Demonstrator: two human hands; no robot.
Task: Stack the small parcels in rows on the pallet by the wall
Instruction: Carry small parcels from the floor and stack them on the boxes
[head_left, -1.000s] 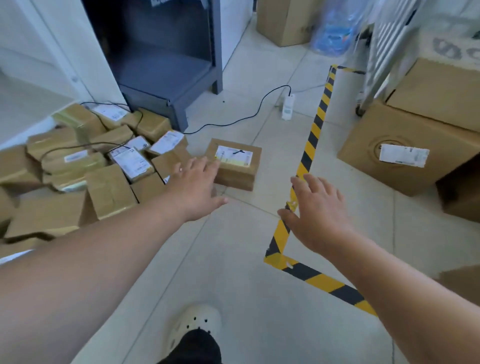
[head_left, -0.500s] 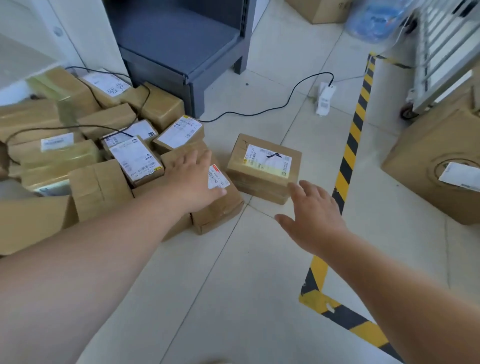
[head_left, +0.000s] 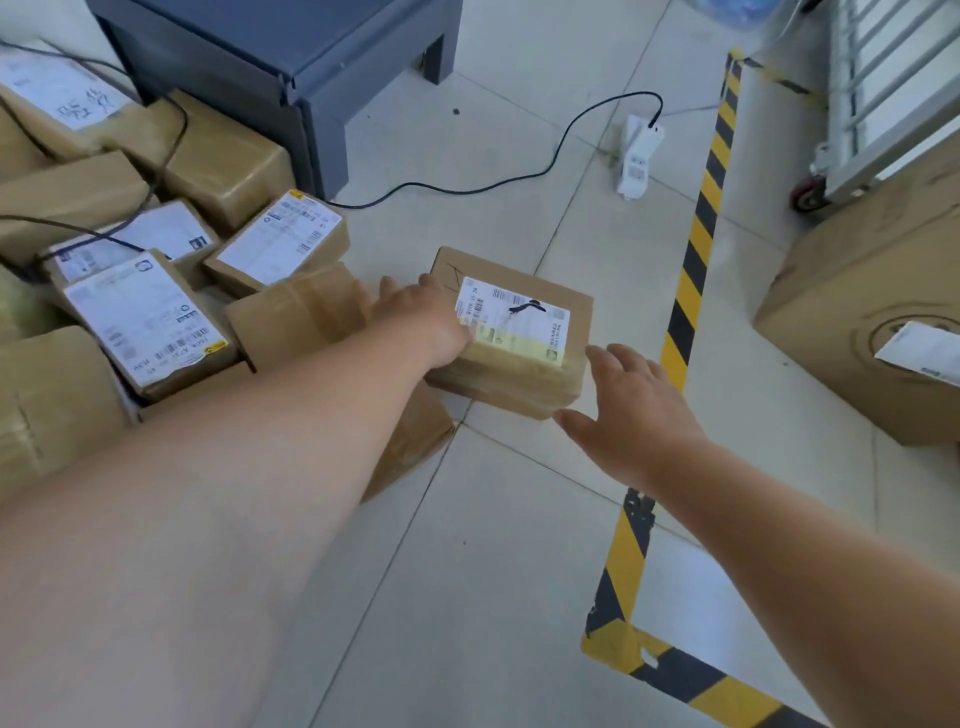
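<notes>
Parcel (head_left: 519, 332) at 12, pickup step: my L hand (head_left: 426, 322) flat on its 9 o'clock edge, R hand (head_left: 634, 415) spread, empty, at 4. Next I'd clamp both sides, lift.

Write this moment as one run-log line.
left hand: rests on labelled parcel | right hand: open beside its near corner

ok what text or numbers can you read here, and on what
Nothing reads clearly enough to quote.
Parcel label: barcodes, digits, blurred.
Pile label: print too small.
Top-left label: handwriting, illegible.
Big box label: blurred, cut off.
</notes>
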